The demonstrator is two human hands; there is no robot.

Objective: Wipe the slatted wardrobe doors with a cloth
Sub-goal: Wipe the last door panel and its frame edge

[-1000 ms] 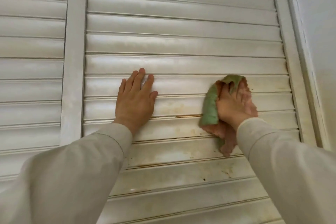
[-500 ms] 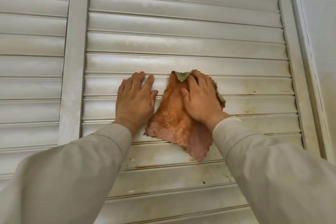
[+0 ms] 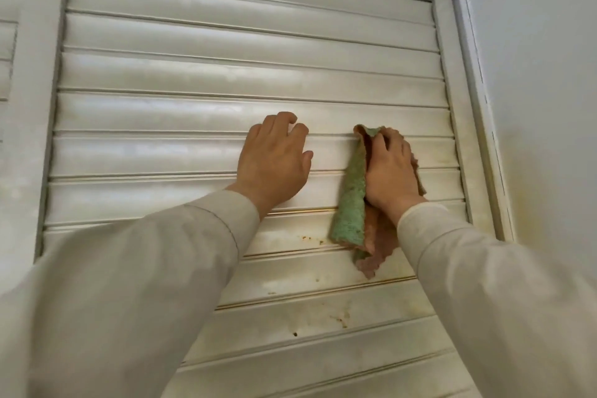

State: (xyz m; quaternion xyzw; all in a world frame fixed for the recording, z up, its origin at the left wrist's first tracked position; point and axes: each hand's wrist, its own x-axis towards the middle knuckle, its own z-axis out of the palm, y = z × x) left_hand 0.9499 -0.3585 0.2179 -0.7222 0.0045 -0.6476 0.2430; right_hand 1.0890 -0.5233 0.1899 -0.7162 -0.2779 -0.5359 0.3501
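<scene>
A white slatted wardrobe door [image 3: 206,74] fills the view, with brownish stains on its lower slats. My right hand [image 3: 389,168] presses a green and orange cloth [image 3: 350,203] against the slats right of centre. The cloth is folded so its green side shows at the left, and its lower end hangs below my wrist. My left hand [image 3: 274,160] lies flat on the slats just left of the cloth, with its fingers slightly curled and nothing in it.
A second slatted door [image 3: 6,42] shows at the far left behind a vertical frame post [image 3: 29,107]. The door's right frame [image 3: 465,107] meets a white wall [image 3: 542,90] close to my right hand.
My right hand has slid the cloth back to the right, and the cloth has folded so its green side shows. The view has shifted, so the door sits further left in the frame.
</scene>
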